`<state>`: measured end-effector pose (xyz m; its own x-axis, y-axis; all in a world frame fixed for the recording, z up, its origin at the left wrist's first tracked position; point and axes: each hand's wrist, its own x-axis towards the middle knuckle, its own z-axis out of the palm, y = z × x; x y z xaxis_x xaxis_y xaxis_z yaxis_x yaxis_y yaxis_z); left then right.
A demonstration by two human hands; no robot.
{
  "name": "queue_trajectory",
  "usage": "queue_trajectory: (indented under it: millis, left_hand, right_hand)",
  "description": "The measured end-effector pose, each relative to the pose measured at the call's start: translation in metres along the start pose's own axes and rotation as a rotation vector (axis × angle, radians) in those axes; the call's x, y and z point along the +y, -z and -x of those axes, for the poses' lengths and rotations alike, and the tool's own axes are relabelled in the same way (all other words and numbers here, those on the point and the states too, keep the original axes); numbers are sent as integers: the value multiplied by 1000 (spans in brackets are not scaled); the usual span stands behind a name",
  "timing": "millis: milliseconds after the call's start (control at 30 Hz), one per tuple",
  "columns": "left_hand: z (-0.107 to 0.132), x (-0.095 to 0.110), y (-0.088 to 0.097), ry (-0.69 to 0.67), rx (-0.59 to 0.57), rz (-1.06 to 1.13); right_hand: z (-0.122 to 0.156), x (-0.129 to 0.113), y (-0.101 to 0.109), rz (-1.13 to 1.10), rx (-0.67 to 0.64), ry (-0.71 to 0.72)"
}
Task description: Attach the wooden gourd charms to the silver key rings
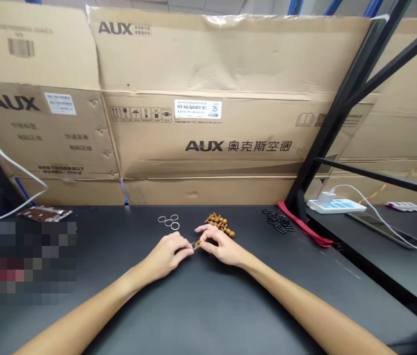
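Note:
My left hand [169, 252] pinches a silver split key ring [194, 245] between thumb and fingertips. My right hand [223, 245] is closed on a small yellow-brown cord loop [198, 243] that meets the ring; whether it is threaded on, I cannot tell. Just behind my right hand lies a pile of brown wooden bead pendants [220, 222] with cords, partly hidden by the fingers. Beyond my left hand, several more silver key rings [175, 226] lie flat on the black table [193, 305].
At the right sit a heap of black clasps [279, 222] and a red strap [302, 227] beside a black metal post [327, 133]. A white power strip [336, 205] and a phone-like slab [386, 230] lie beyond it. Cardboard [201, 64] walls the back; a brown packet [44, 213] lies left.

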<state>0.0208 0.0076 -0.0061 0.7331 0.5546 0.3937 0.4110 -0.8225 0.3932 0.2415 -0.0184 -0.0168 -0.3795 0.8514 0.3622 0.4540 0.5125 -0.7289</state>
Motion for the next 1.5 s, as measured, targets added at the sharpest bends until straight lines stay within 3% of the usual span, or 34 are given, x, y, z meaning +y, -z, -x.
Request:
queue_trajectory:
  millis: [300,667,867,1033,1200,1367,1500]
  left_hand:
    - [1,-2,-4,-233,31,-416]
    - [0,3,-5,-345,75,-633]
    - [1,2,-5,-353,86,-640]
    - [0,2,-6,-352,97,-604]
    - [0,6,-4,-322,33,-516]
    - [1,12,6,-262,-47,-350]
    - [2,10,8,-188,-24,-238]
  right_hand:
    - [2,-11,0,3,-107,25]
    - [2,-17,-2,40,-155,15]
    - [3,-17,-5,72,-148,23]
    - [-1,-14,0,-102,-139,-33]
    - [-5,-10,3,-226,-85,-125]
    - [-5,-3,0,-84,2,-125]
    - [-2,-2,1,26,9,-71]
